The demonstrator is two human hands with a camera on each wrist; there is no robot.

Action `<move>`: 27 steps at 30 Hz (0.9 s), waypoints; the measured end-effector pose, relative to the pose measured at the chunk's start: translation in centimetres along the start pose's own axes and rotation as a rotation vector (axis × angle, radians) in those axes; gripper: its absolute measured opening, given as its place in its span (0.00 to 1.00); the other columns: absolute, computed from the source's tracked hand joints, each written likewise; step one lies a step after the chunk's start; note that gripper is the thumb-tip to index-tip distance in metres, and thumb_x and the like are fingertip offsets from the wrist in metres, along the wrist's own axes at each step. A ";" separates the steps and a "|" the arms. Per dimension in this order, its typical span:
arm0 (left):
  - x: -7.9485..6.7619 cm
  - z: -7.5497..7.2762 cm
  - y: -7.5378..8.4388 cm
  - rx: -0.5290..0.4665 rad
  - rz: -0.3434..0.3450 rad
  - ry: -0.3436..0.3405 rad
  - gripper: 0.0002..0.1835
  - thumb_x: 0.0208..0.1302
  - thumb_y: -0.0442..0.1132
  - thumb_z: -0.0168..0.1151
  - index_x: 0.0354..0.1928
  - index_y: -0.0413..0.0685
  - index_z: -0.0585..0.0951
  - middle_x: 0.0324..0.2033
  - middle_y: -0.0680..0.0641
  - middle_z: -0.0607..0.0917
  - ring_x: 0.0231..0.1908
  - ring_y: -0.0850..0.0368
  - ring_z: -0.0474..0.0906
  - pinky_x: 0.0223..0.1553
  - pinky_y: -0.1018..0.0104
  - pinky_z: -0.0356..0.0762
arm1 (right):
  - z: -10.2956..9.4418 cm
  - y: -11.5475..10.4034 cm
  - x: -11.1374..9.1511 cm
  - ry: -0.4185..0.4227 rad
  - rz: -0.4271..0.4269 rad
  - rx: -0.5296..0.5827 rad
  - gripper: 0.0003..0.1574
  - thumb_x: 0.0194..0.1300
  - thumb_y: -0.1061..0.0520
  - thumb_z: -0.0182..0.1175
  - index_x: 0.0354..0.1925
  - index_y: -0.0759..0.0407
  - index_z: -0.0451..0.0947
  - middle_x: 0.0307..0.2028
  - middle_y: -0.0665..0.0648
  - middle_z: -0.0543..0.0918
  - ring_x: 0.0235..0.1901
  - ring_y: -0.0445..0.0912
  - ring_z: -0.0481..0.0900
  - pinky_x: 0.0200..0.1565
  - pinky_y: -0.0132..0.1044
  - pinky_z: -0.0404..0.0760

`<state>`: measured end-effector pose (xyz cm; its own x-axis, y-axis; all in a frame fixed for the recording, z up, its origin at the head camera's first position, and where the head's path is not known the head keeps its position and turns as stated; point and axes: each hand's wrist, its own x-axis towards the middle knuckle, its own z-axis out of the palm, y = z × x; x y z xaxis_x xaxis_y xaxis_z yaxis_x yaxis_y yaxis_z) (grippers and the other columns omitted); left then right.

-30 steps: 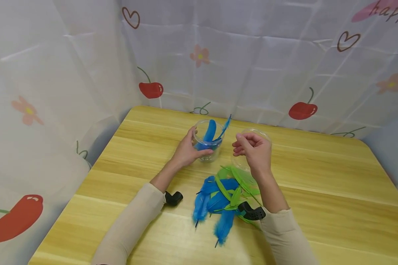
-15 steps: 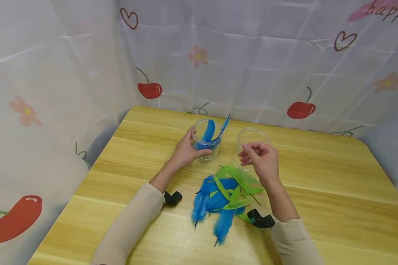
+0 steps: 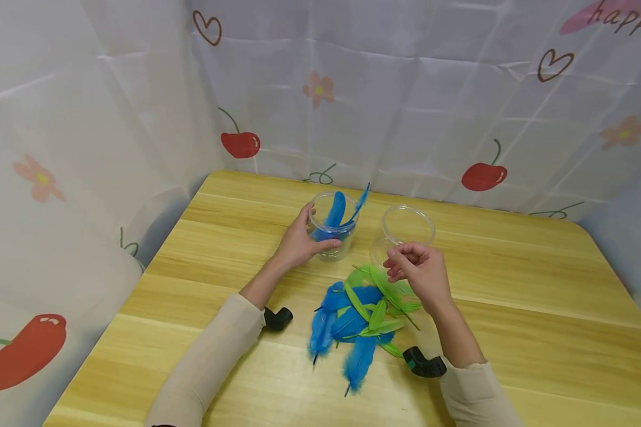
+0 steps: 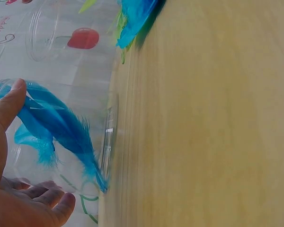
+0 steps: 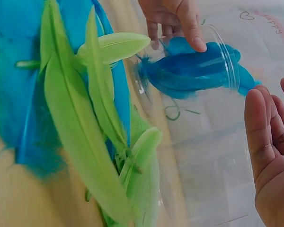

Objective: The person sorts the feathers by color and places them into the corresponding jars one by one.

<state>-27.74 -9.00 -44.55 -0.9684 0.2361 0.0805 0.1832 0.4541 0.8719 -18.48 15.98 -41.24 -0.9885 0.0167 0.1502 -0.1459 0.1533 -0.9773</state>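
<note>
My left hand (image 3: 298, 242) grips a clear plastic jar (image 4: 106, 142) at its side, thumb on the near wall and fingers round the far side. Several blue feathers (image 3: 335, 212) stand inside it, one slanting out past the rim. My right hand (image 3: 418, 273), with fingers loosely bent and nothing visible between them, hovers above the back of a feather pile, in front of a second clear jar (image 3: 408, 224). In the right wrist view the thumb shows apart from the fingers. The pile has green feathers (image 5: 75, 127) lying over blue feathers (image 3: 360, 362).
A wooden table (image 3: 539, 308) carries everything. Behind it hangs a pale curtain (image 3: 395, 107) printed with cherries, hearts and flowers. Black wrist cameras (image 3: 424, 363) stick out at both cuffs. The second jar stands to the right of the held one.
My right hand has come down and toward me, from beside the second jar's rim to in front of it, uncovering that rim. The left hand keeps its grip on the first jar.
</note>
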 end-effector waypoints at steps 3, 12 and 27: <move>0.0 0.0 0.0 0.000 0.002 0.000 0.58 0.52 0.53 0.77 0.78 0.50 0.50 0.72 0.39 0.63 0.69 0.39 0.62 0.64 0.43 0.65 | 0.0 0.2 -0.2 -0.014 0.011 -0.018 0.15 0.69 0.60 0.62 0.39 0.76 0.78 0.26 0.56 0.86 0.21 0.48 0.84 0.28 0.39 0.85; 0.0 0.0 0.1 -0.007 0.001 -0.005 0.59 0.52 0.52 0.77 0.78 0.50 0.49 0.72 0.39 0.63 0.68 0.39 0.62 0.65 0.44 0.65 | -0.2 1.3 -0.4 -0.107 0.041 -0.068 0.15 0.69 0.62 0.62 0.41 0.78 0.78 0.29 0.64 0.85 0.25 0.52 0.84 0.28 0.39 0.85; -0.1 0.0 0.1 -0.026 -0.004 -0.003 0.59 0.52 0.52 0.78 0.78 0.50 0.49 0.72 0.39 0.63 0.67 0.38 0.64 0.64 0.46 0.67 | -0.2 3.4 0.4 -0.326 0.138 -0.252 0.15 0.67 0.59 0.65 0.43 0.73 0.81 0.30 0.64 0.85 0.27 0.54 0.82 0.26 0.43 0.84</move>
<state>-27.67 -8.97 -44.48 -0.9686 0.2367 0.0762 0.1753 0.4327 0.8843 -19.40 16.67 -44.46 -0.9647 -0.2530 -0.0738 -0.0373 0.4084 -0.9120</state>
